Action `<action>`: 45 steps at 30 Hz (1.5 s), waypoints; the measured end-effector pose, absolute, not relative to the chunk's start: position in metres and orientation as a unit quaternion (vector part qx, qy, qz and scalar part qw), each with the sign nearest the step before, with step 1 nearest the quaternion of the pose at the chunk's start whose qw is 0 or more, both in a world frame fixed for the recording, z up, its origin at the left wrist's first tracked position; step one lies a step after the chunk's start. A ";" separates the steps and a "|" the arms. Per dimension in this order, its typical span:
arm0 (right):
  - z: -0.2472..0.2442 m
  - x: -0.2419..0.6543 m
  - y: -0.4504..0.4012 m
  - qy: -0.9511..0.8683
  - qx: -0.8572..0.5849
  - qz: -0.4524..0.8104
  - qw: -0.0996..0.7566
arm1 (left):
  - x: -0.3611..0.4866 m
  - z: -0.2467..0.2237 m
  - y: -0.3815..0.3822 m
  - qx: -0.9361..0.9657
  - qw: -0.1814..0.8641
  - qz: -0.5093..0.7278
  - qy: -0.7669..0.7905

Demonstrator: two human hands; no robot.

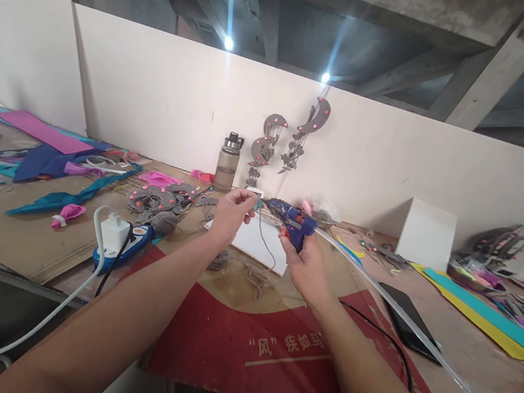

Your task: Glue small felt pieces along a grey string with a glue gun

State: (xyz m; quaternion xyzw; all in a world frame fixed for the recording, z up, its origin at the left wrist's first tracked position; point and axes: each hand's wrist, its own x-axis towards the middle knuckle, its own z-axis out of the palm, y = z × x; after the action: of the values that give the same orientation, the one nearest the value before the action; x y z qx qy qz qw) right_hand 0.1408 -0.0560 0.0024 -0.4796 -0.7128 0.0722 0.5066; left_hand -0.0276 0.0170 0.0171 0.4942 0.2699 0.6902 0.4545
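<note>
The right hand [305,261] grips a blue glue gun [296,222], its nozzle just beside the left hand [234,214], which pinches a small piece [259,203] (perhaps teal, shape unclear), so a slip could burn that hand.

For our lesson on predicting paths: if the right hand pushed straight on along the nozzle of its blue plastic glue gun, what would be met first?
Probably the small teal piece held by the left hand, near the tip of the glue gun; depth is unclear.

Blue glue gun [294,216] points at small teal piece [259,203].
</note>
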 end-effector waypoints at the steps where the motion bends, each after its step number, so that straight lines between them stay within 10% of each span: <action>1: 0.002 0.141 -0.056 -0.713 -0.483 0.073 0.503 | -0.027 0.017 0.017 0.495 0.454 0.690 0.269; 45: 0.000 0.138 -0.056 -0.714 -0.491 0.057 0.497 | -0.026 0.014 0.018 0.492 0.454 0.695 0.261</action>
State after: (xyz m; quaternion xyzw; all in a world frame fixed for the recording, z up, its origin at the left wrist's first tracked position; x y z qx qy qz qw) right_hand 0.1381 -0.0559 -0.0005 -0.4907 -0.7137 0.0570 0.4967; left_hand -0.0257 0.0183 0.0142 0.4920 0.2608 0.6953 0.4544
